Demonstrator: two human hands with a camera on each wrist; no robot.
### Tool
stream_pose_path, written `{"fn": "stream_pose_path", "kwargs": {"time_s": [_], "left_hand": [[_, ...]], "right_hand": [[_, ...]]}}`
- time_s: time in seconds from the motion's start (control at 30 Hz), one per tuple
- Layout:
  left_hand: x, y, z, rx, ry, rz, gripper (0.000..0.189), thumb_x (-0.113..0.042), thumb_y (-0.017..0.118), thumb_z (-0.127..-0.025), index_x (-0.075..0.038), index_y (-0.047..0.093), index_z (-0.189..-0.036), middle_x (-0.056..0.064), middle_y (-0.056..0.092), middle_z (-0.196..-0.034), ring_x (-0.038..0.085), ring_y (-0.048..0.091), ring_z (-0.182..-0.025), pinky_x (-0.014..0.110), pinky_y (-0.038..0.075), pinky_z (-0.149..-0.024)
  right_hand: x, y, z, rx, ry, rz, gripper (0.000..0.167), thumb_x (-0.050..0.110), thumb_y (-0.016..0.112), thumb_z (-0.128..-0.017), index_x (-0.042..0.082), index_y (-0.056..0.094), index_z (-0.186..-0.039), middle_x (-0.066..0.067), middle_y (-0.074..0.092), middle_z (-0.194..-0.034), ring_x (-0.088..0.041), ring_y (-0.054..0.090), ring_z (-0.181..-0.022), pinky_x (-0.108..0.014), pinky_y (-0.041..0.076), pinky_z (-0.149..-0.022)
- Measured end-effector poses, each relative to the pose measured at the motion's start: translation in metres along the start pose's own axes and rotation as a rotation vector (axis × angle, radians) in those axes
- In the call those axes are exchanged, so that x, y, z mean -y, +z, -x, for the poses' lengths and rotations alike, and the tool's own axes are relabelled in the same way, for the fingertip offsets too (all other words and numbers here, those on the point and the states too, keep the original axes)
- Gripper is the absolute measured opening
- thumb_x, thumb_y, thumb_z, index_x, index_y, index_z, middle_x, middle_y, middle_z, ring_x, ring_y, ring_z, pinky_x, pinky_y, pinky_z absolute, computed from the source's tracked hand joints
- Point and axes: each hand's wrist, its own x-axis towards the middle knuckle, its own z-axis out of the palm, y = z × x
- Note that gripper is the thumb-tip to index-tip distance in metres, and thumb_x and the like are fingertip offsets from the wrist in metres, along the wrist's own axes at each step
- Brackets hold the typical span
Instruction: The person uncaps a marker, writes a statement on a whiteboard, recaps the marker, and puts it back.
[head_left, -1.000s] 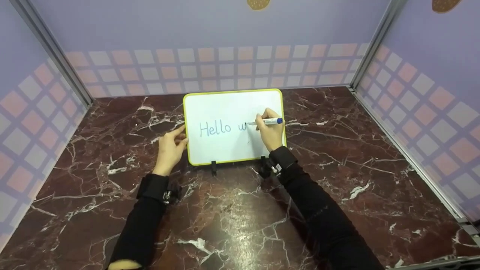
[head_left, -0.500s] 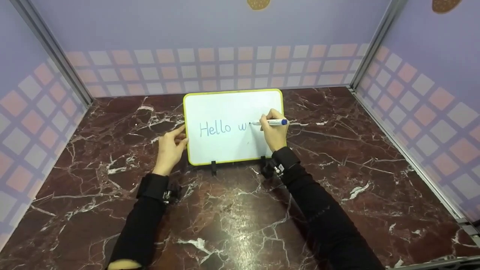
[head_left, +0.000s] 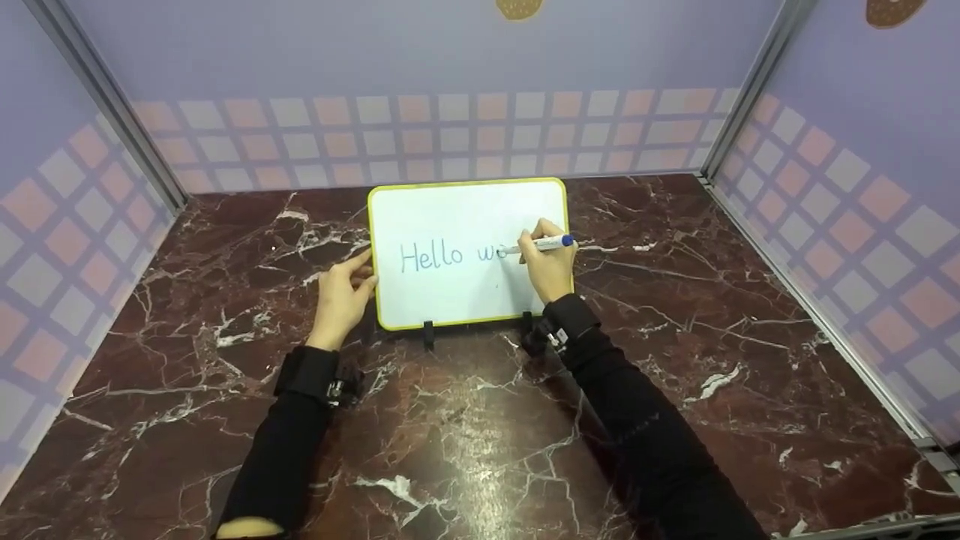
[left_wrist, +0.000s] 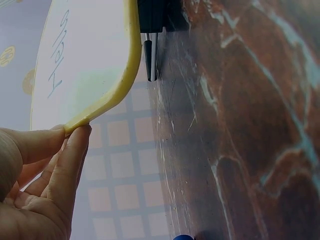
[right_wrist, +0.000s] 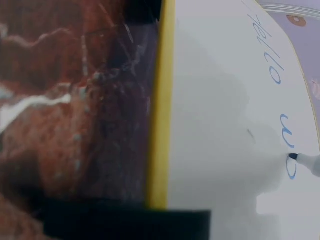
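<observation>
In the head view, a whiteboard (head_left: 450,210) leans on black stand feet (head_left: 428,335) near the far edge of the surface (head_left: 465,420), about midway between its two far corners. The left hand (head_left: 339,296) holds the board's left rim; the right hand (head_left: 550,266) has its fingers pinched round a marker (head_left: 553,242) at the second word of the handwriting (head_left: 431,256). My worry is push from the marker: with just two narrow feet and a light edge grip, the board might tip back or skid towards the far edge. The right cuff (head_left: 571,315), close by the right foot, could also catch it.

The left wrist view shows what the head view leaves unclear: thumb and fingers (left_wrist: 75,150) squeeze only the rim, above the lower corner, so a slip there seems possible. It also catches a round blue thing (left_wrist: 183,237), cut off at the bottom; I cannot tell what it is.

The right wrist view shows the dark tip (right_wrist: 293,156) apparently touching the "o", and a small stray stroke (right_wrist: 251,135) below the letters. The right fingers are out of sight here. Fresh ink could smear if the hand brushed back over it.
</observation>
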Motion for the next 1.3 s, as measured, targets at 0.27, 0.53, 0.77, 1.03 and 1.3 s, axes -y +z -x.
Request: {"fn": "stream_pose_path", "kwargs": {"time_s": [0.27, 0.53, 0.77, 1.03, 1.3], "left_hand": [[0.002, 0.001, 0.0, -0.001, 0.001, -0.005, 0.048, 0.005, 0.06, -0.094, 0.0, 0.052, -0.141, 0.028, 0.068, -0.114, 0.039, 0.07, -0.102, 0.041, 0.062, -0.086], [0.003, 0.002, 0.0, -0.002, 0.0, -0.012, 0.047, 0.004, 0.06, -0.095, 0.0, 0.053, -0.141, 0.028, 0.068, -0.114, 0.038, 0.07, -0.101, 0.041, 0.062, -0.085], [0.001, 0.002, -0.001, -0.006, 0.007, -0.018, 0.047, 0.005, 0.06, -0.095, -0.001, 0.053, -0.141, 0.027, 0.069, -0.113, 0.038, 0.071, -0.1, 0.041, 0.062, -0.085], [0.001, 0.001, -0.002, -0.009, 0.013, -0.028, 0.047, 0.005, 0.059, -0.095, 0.0, 0.053, -0.141, 0.028, 0.069, -0.113, 0.038, 0.071, -0.1, 0.042, 0.062, -0.084], [0.0, 0.002, -0.002, -0.003, 0.005, -0.014, 0.047, 0.005, 0.059, -0.095, -0.001, 0.053, -0.141, 0.028, 0.068, -0.115, 0.038, 0.07, -0.102, 0.042, 0.062, -0.085]], "right_hand": [[-0.003, -0.005, -0.003, -0.075, 0.02, -0.077, 0.038, -0.015, 0.052, -0.086, 0.003, 0.034, -0.057, -0.005, 0.049, -0.046, -0.021, 0.048, -0.04, -0.013, 0.03, -0.041], [-0.009, -0.01, -0.003, -0.068, 0.046, -0.074, 0.037, -0.014, 0.054, -0.085, 0.003, 0.038, -0.057, -0.023, 0.053, -0.05, -0.032, 0.052, -0.043, -0.014, 0.03, -0.041], [-0.008, -0.011, -0.003, -0.073, 0.009, -0.049, 0.038, -0.014, 0.053, -0.085, 0.003, 0.035, -0.056, -0.013, 0.047, -0.046, -0.013, 0.046, -0.04, -0.014, 0.028, -0.042], [-0.028, -0.012, -0.005, -0.075, 0.02, 0.009, 0.044, -0.013, 0.053, -0.082, 0.014, 0.031, -0.055, 0.01, 0.04, -0.044, 0.0, 0.04, -0.037, -0.015, 0.023, -0.039], [-0.012, -0.015, -0.006, -0.096, -0.002, -0.08, 0.035, -0.014, 0.053, -0.088, -0.002, 0.036, -0.059, -0.025, 0.052, -0.053, -0.019, 0.051, -0.043, -0.015, 0.034, -0.043]]}}
